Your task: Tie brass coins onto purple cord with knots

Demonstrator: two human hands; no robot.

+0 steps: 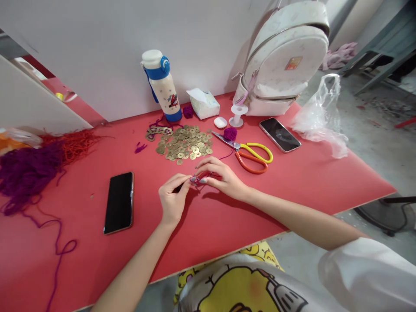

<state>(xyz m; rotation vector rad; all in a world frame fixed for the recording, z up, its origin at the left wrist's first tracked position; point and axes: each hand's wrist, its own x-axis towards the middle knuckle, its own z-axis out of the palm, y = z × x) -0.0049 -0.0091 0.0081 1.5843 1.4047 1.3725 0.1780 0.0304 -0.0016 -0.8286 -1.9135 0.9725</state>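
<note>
Over the red tabletop, my left hand (173, 197) pinches a piece of purple yarn (197, 181) between thumb and forefinger. My right hand (224, 178) is closed on the same yarn from the other side, its fingertips almost meeting the left ones. A strand runs from the right hand up to a small purple yarn ball (230, 133). Whether a coin sits in the yarn at my fingertips I cannot make out. Just beyond my hands lies a pile of brass coins with holes (185, 143), and a knotted string of coins (159, 131) rests at its left edge.
Scissors (250, 156) lie right of the coins, near a phone (280, 135), a white spool (238, 116) and a plastic bag (320, 119). A bottle (162, 86), tissue pack (204, 104) and backpack (286, 65) stand behind. Leftward are another phone (119, 203) and purple yarn (29, 171).
</note>
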